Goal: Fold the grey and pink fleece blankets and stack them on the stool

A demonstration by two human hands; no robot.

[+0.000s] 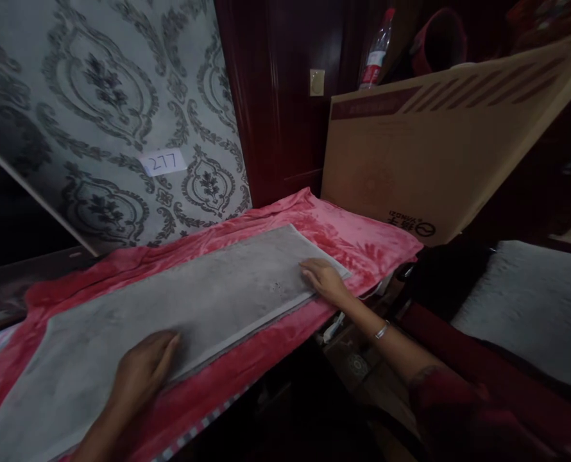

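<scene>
Grey panel (179,308) on a pink blanket (362,240)
Left hand (144,372) and right hand (324,279) lie flat on it — fingers spread, gripping nothing.

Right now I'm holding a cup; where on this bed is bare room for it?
Bare grey cloth lies between the left hand and right hand. Pink blanket is free between the cloth's far end and the cardboard box. A thin pink strip runs along the near edge. Crowded right of the bed.
</scene>
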